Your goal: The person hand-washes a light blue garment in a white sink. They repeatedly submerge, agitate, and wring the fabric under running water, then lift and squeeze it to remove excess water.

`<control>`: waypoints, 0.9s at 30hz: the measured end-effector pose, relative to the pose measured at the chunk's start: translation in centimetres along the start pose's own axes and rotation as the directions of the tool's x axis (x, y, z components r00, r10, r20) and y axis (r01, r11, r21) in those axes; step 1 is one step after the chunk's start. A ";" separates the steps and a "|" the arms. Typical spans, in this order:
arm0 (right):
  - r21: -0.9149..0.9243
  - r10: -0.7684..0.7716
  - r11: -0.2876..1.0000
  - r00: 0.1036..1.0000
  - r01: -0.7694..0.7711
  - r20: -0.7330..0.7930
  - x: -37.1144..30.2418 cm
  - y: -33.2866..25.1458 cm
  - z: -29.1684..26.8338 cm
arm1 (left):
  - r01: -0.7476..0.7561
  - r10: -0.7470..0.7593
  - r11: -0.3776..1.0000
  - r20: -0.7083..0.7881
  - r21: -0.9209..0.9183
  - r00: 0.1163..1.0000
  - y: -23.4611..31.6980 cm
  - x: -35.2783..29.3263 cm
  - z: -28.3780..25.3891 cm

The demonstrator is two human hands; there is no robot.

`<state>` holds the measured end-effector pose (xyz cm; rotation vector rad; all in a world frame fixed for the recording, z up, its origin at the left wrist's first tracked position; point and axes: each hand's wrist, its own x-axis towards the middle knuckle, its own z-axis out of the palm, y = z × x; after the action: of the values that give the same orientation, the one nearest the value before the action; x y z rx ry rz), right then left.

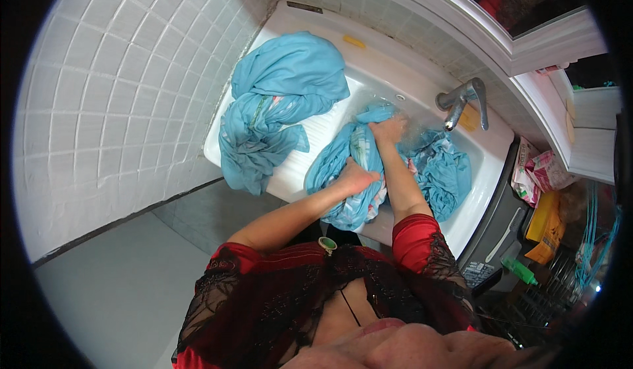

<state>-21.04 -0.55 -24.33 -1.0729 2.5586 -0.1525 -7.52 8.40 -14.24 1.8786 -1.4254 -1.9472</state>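
Cloth [333, 161] hangs over the sink's [395, 66] front edge, gripped in your left hand [361, 178]; your right hand [390, 129] touches it, finger closure unclear. Its overhanging weight could drag it off if you loosen up.

Soft creased cloth, glossy white sink.
Blue cloth [290, 66] at upper left and centre: matt, thin, crumpled. Sink [409, 72]: smooth, ceramic-looking. Tap [461, 99], upper right: shiny metal. Wall tiles [112, 85], left: smooth, slight sheen. Floor [112, 290], lower left: smooth, matt. Sleeves: red cloth, black lace [445, 257].
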 end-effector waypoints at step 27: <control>0.244 -0.427 0.852 0.885 0.463 -0.186 -8.3 4.1 -4.1 | -0.419 0.412 0.900 -0.082 -0.118 0.908 -7.8 13.7 2.1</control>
<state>-19.88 8.05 -19.13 -1.5601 2.2463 -0.7044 -8.50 5.34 -29.85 1.4124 -1.4888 -1.7203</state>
